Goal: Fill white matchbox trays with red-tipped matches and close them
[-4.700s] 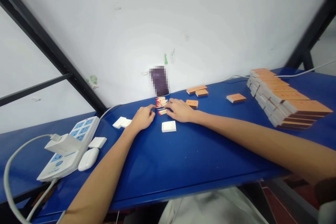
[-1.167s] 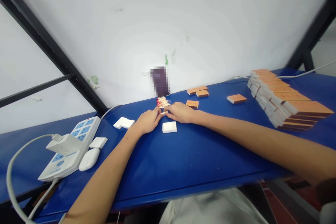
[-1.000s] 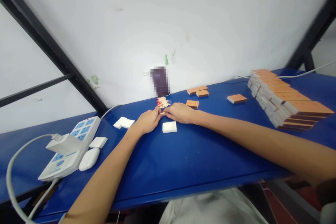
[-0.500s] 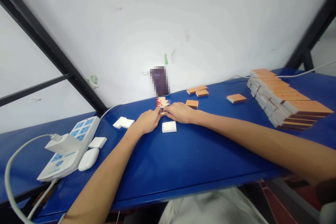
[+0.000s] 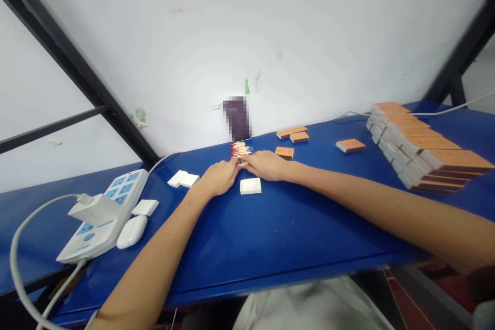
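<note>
Since the earliest frame the left hand (image 5: 219, 177) has slid right; its fingertips now meet the right hand (image 5: 266, 165) at the match bunch (image 5: 243, 164). Over the last half second the hands barely changed and the view shifted slightly.

Far left on the blue bench (image 5: 247, 240): a grey cable (image 5: 17, 247) loops to a white power strip (image 5: 106, 211) with blue sockets and a plug in it. A white oval device (image 5: 132, 231) touches the strip's near-right edge, with a flat white tray (image 5: 145, 207) just behind it. Further right, two white trays (image 5: 183, 179) lie side by side, near the left wrist.

Left hand rests on the bench with fingers curled, its grip pinched closed on the match bunch. Right hand faces it knuckles up, its grip also closed on the same bunch. The bunch sits low at the bench surface between the two sets of fingertips. Just behind it is the red-tipped match pile (image 5: 240, 149), close to the wall. A blurred dark object (image 5: 236, 118) leans on the wall behind the pile. An empty white tray (image 5: 250, 185) sits just in front of the hands, not touching them.

Right of the right hand: one orange matchbox (image 5: 284, 152) just beside the knuckles, two more (image 5: 294, 134) further back, and a single one (image 5: 350, 145) well apart. Far right is a long stacked row of orange matchboxes (image 5: 421, 149), with a white cable (image 5: 452, 108) running behind it.
</note>
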{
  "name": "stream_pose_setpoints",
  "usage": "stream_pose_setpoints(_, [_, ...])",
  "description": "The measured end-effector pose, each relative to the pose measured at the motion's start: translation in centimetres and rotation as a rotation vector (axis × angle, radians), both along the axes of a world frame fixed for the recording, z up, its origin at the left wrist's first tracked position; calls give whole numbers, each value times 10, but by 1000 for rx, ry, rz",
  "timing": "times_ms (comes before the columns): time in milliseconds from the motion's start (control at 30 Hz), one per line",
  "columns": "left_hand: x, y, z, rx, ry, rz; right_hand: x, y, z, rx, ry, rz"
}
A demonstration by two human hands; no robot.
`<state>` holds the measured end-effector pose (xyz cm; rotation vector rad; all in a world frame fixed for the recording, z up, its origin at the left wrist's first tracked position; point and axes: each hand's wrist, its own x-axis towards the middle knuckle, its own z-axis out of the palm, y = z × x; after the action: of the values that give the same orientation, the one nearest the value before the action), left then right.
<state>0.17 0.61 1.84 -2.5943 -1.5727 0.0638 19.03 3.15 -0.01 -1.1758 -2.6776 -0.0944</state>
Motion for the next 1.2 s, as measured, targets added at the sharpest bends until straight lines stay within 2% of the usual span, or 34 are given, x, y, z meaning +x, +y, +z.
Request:
stream_pose_setpoints(600, [1, 2, -2, -12, 34, -35, 0, -1, 5, -96, 50, -26])
stream_pose_setpoints(1200, [-1, 2, -1, -27, 29, -27, 1, -1, 2, -67, 71, -34])
